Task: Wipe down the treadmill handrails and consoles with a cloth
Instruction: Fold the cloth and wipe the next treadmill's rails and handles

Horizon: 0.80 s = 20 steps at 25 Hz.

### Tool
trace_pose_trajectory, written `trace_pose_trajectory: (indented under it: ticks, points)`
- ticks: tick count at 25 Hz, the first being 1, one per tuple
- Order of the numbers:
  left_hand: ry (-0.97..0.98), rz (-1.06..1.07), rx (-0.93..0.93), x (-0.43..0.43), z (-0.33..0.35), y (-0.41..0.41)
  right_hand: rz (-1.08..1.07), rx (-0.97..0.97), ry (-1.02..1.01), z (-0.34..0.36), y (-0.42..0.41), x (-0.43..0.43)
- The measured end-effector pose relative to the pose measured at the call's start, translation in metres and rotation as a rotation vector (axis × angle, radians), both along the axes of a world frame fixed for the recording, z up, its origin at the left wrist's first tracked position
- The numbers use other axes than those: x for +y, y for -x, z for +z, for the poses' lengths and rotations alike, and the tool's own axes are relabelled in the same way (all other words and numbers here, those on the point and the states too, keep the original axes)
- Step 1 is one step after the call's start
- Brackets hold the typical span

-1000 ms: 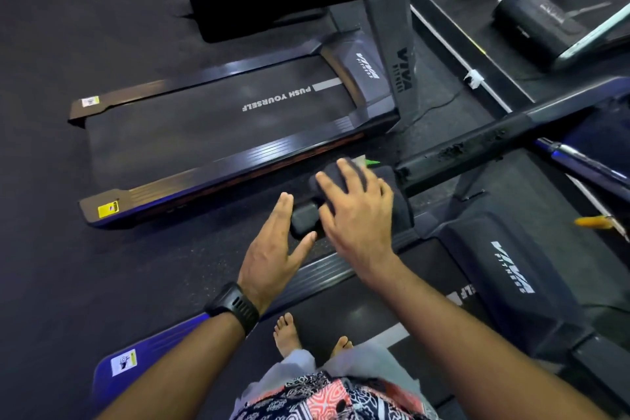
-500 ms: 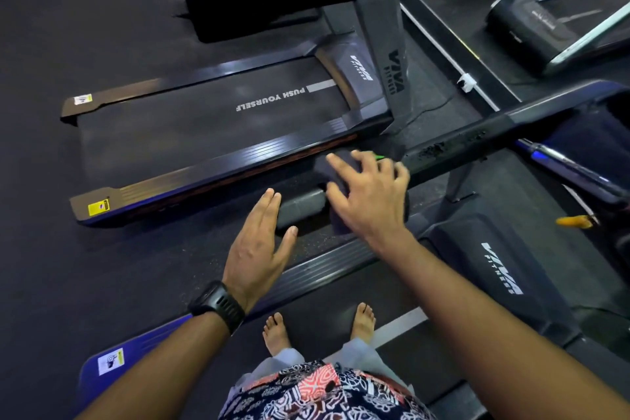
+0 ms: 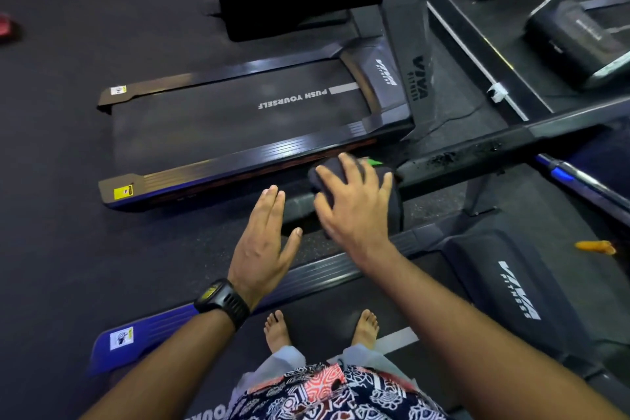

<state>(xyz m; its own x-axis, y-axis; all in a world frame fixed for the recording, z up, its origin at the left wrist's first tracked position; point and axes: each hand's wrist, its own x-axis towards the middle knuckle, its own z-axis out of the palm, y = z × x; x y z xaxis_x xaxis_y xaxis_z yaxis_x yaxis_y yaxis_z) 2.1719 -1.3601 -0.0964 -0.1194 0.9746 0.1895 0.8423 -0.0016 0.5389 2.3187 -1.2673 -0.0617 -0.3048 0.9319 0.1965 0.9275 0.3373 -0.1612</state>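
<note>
R hand (image 3: 354, 204), fingers spread, was pressed flat on the dark cloth (image 3: 395, 211) draped over the handrail (image 3: 477, 153), centre frame. Vs 1 s ago the cloth had been slid up-rail and more foam grip end (image 3: 300, 206) bared, so wiping was judged underway. L hand (image 3: 262, 245), fingers straight & together, was held just beside the grip end. The rail's far end was cut off at right; the green bit (image 3: 374, 162) couldn't be identified.

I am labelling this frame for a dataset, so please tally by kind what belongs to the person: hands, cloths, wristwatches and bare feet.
Hands: 2, the left hand and the right hand
Cloths: 1, the dark cloth under the right hand
Wristwatches: 1, the wristwatch on the left wrist
Bare feet: 2, the left foot and the right foot
Total: 6
</note>
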Motion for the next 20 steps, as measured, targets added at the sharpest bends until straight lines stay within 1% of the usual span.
trace_pose_trajectory:
  ticks: [2, 3, 4, 5, 6, 7, 8, 10, 11, 12, 14, 15, 16, 18, 19, 20]
  points:
    - [-0.007, 0.004, 0.017, 0.001, 0.000, -0.002, 0.259, -0.040, -0.087, -0.009, -0.007, -0.011]
    - [-0.005, 0.006, 0.023, 0.001, 0.000, -0.003, 0.301, -0.039, -0.082, -0.006, -0.017, 0.002]
    - [0.000, 0.008, 0.031, 0.001, -0.001, -0.003, 0.224, -0.007, -0.058, -0.003, -0.025, 0.021]
    - [0.007, 0.009, 0.041, 0.001, -0.001, -0.003, 0.076, 0.042, -0.040, 0.002, -0.026, 0.033]
    - [0.012, 0.011, 0.048, 0.001, -0.002, -0.004, -0.062, 0.068, -0.012, 0.005, -0.023, 0.034]
    - [0.012, 0.014, 0.050, 0.002, -0.002, -0.004, -0.129, 0.057, 0.001, 0.005, -0.016, 0.027]
    - [0.011, 0.015, 0.051, 0.002, -0.002, -0.004, -0.079, 0.022, -0.014, 0.001, -0.004, 0.012]
    - [0.004, 0.003, 0.052, 0.002, -0.002, -0.006, 0.212, -0.018, -0.074, -0.009, 0.000, -0.014]
    - [0.005, 0.002, 0.053, 0.003, -0.001, -0.007, 0.299, -0.033, -0.067, -0.008, -0.009, -0.008]
    - [0.013, 0.006, 0.056, 0.003, 0.000, -0.008, 0.284, -0.015, -0.058, -0.005, -0.019, 0.009]
    - [0.030, 0.010, 0.066, 0.003, 0.000, -0.009, 0.017, 0.072, -0.032, 0.002, -0.028, 0.032]
    - [0.032, 0.014, 0.070, 0.002, 0.000, -0.010, -0.082, 0.079, 0.001, 0.004, -0.026, 0.029]
    - [0.030, 0.018, 0.074, 0.002, 0.000, -0.010, -0.065, 0.053, -0.006, 0.002, -0.018, 0.019]
    - [0.015, 0.016, 0.078, 0.002, 0.000, -0.011, 0.250, -0.015, -0.068, -0.007, -0.014, -0.005]
    - [0.011, 0.013, 0.082, 0.002, 0.001, -0.011, 0.349, -0.032, -0.056, -0.006, -0.021, 0.000]
    - [0.011, 0.011, 0.096, 0.002, 0.001, -0.011, 0.336, -0.021, -0.033, -0.003, -0.029, 0.017]
